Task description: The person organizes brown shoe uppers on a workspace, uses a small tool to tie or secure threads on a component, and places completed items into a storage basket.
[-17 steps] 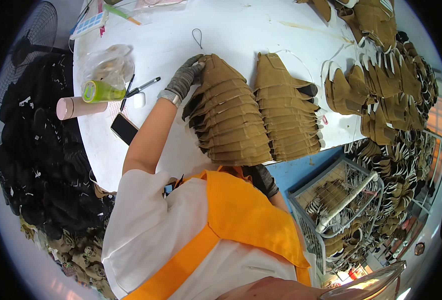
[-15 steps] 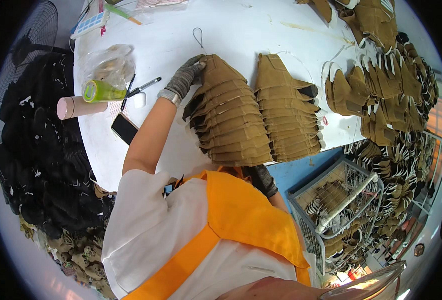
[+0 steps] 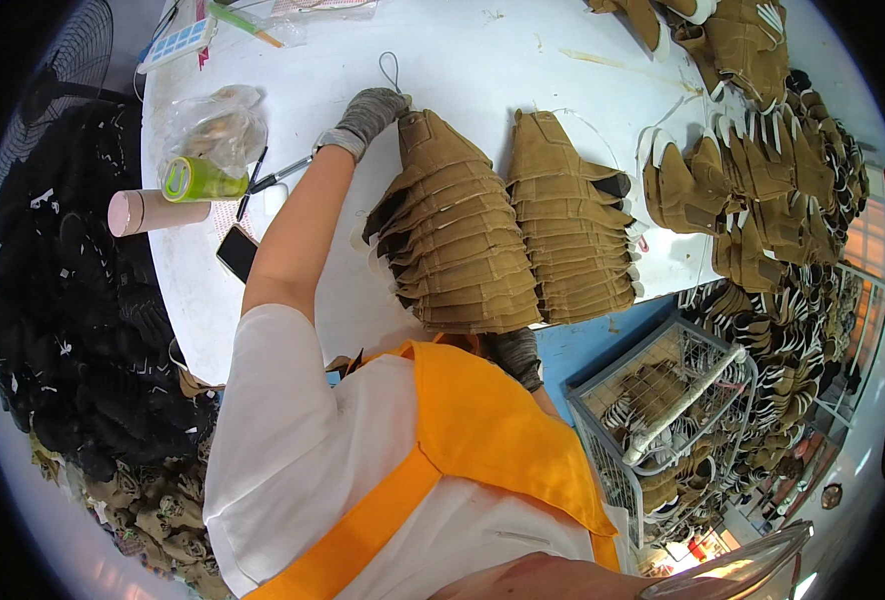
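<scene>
Two overlapping rows of brown fabric shoe uppers lie side by side near the table's front edge, a left stack (image 3: 463, 235) and a right stack (image 3: 573, 220). A thin dark cord (image 3: 390, 66) sticks out in a loop beyond the left stack's far tip. My left hand (image 3: 369, 116), in a grey glove, is at that tip with its fingertips closed at the cord's base. Below the left stack's near end, at the table edge, my right hand (image 3: 516, 357) shows in a dark glove. Its fingers are hidden under the stack and behind the orange apron.
Left on the white table (image 3: 483, 60) are a pink bottle (image 3: 153, 212), green tape roll (image 3: 203, 180), plastic bag (image 3: 223, 125), pens and a phone (image 3: 236, 252). More brown uppers (image 3: 753, 180) hang over the right side. A wire cart (image 3: 663, 400) stands right; black uppers (image 3: 83, 300) are piled left.
My left hand has slid off the top of the left stack, away from me and slightly left, to the cord. The stacks lie as before. My right hand stays low by the edge.
</scene>
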Available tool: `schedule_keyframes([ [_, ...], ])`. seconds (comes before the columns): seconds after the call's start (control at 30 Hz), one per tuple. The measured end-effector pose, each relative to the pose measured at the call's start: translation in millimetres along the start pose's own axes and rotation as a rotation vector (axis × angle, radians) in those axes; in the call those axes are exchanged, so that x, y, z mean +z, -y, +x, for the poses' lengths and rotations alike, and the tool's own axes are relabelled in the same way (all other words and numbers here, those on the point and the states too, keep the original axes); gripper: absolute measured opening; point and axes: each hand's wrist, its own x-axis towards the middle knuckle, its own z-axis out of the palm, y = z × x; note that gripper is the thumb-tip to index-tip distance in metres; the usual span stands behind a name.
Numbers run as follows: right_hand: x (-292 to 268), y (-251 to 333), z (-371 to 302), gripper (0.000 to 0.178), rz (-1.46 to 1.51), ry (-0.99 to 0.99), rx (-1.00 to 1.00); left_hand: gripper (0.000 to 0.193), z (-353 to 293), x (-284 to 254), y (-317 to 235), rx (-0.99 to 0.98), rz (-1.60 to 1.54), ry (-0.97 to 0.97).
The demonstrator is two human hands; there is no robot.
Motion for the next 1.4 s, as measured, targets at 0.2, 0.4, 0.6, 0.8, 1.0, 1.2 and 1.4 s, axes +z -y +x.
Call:
schedule_keyframes([
  [0.2, -4.9, 7.3, 5.4, 0.047, 0.005, -0.065, -0.063, 0.029, -25.5, 15.0, 9.9, -0.382, -1.31, -0.064],
  [0.4, 0.3, 0.6, 7.0, 0.045, 0.167, -0.029, -0.022, 0.029, -41.4, -9.6, -20.4, -0.311, -0.991, -0.034],
  [0.6, -5.2, 4.6, 3.0, 0.044, 0.247, -0.035, 0.031, 0.029, -19.9, -11.4, -9.9, -0.296, -1.091, 0.114],
  [0.8, -6.1, 5.9, 6.2, 0.043, 0.132, -0.052, -0.052, 0.034, 11.8, 14.3, 12.9, -0.365, -1.648, 0.123],
  [1.0, -3.0, 2.3, 9.8, 0.043, 0.057, -0.074, -0.123, 0.047, -11.4, 5.5, -11.2, -0.349, -1.905, -0.076],
  [1.2, -6.3, 3.4, 11.2, 0.042, -0.021, -0.084, -0.17, 0.065, -33.3, 3.7, -3.8, -0.4, -1.101, -0.044],
  [1.4, -4.1, 4.8, 5.3, 0.033, 0.413, 0.109, 0.353, 0.064, -6.0, 1.8, -7.2, -0.108, -0.12, -0.087],
])
